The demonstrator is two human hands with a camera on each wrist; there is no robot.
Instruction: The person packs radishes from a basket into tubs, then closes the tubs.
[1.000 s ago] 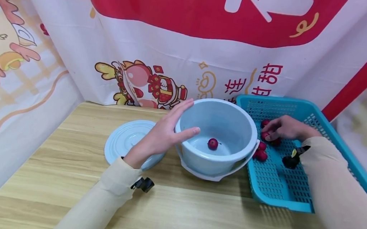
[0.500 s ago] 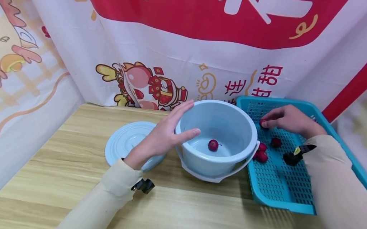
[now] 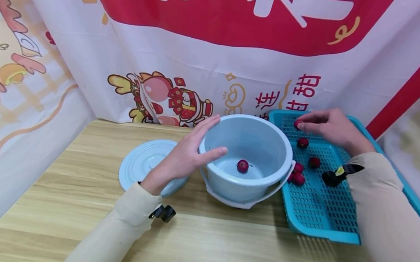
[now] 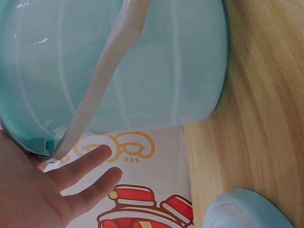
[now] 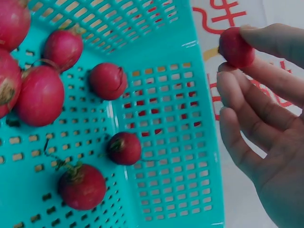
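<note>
In the head view my left hand rests at the left rim of a light blue bucket, with straight fingers and the thumb reaching over the rim. The left wrist view shows two fingers extended beside the bucket's pale handle. A small red radish lies on the bucket's floor. My right hand is over the back of the teal basket. Its thumb and index finger pinch a small round radish, raised above the basket's rim in the right wrist view. The other fingers are loosely bent.
Several more radishes lie in the basket, some bunched by its left wall near the bucket. A light blue lid lies flat on the wooden table, left of the bucket. A printed cloth hangs right behind the bucket and basket.
My right hand has risen from among the radishes toward the back of the basket, now carrying one. The radishes it covered show again. My left hand has stayed at the bucket.
</note>
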